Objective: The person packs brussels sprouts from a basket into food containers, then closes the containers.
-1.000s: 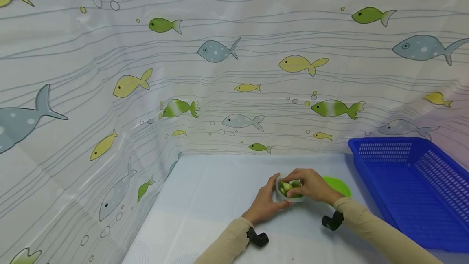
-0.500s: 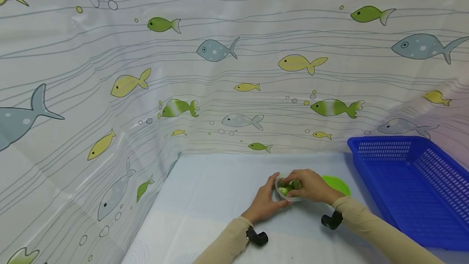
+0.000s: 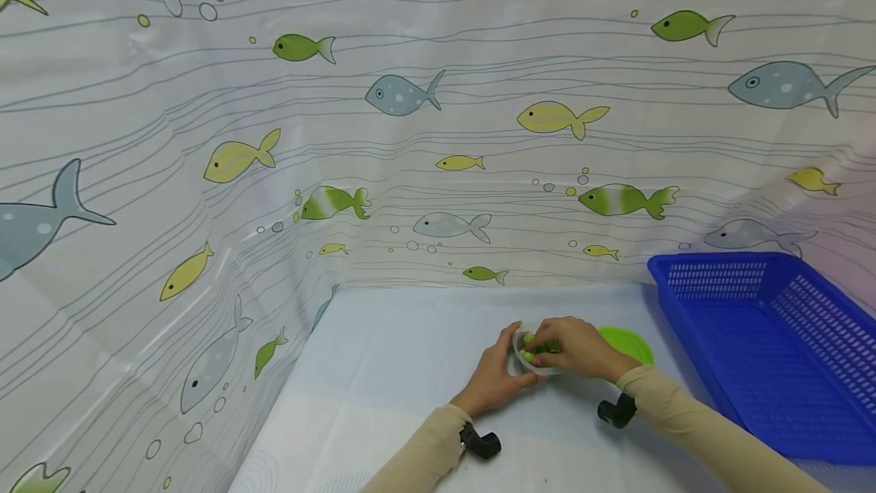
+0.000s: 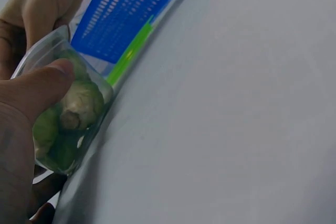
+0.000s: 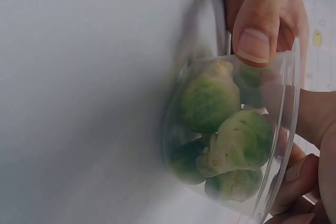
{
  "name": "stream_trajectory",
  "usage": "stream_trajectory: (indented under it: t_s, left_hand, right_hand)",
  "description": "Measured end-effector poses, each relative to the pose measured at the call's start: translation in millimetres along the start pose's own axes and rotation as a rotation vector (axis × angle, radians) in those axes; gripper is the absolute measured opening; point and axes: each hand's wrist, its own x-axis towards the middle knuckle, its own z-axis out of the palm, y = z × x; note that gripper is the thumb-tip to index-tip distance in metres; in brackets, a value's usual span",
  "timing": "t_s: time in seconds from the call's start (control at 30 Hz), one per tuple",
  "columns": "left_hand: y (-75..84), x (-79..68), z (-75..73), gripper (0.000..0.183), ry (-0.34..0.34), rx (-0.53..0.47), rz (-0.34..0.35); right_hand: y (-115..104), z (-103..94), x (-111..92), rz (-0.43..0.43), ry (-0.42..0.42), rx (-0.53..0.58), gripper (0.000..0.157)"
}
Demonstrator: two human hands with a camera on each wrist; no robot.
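A clear round plastic container [image 5: 278, 140] with several green Brussels sprouts [image 5: 210, 98] in it stands on the white table, tilted-looking only through the wrist cameras' angle. My left hand [image 3: 496, 377] grips it from the left, fingers round the far side and thumb on the near wall. My right hand [image 3: 578, 346] reaches over the rim from the right, its thumb and fingers down among the sprouts and bent round a green one, which they partly hide. Through the wall, the right wrist view shows the right thumb [image 5: 273, 87] inside the container.
Just right of the container, partly behind my right hand, lies a bright green round lid [image 3: 631, 344]. A large blue perforated basket [image 3: 787, 348] stands at the table's right side. A fish-patterned curtain [image 3: 383, 151] borders the table at the back and left.
My right fingers have shifted lower and slightly left within the container, and the sprouts between them have moved. The left hand keeps its grip on the container in place.
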Motion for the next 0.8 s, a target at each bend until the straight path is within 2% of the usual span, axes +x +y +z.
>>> stream_trajectory:
  t_s: [0.23, 0.43, 0.63, 0.8]
  left_hand:
    - [-2.0, 0.6, 1.5, 0.097, 0.011, 0.006, 0.007]
    - [-5.4, 0.9, 1.8, 0.098, 0.017, -0.003, 0.004]
    - [-6.3, -0.1, 3.5, 0.098, 0.017, 0.005, 0.001]
    - [-4.0, -0.1, 3.5, 0.098, 0.019, 0.003, 0.002]
  right_hand:
    - [-8, 0.7, -1, 0.030, 0.022, -0.044, 0.015]
    - [-12, 0.1, -1, 0.022, 0.026, -0.045, 0.017]
    - [-11, -1.3, -5, -0.004, 0.031, 0.043, 0.017]
    - [-5, -4.6, -9, 0.001, 0.116, 0.139, 0.019]
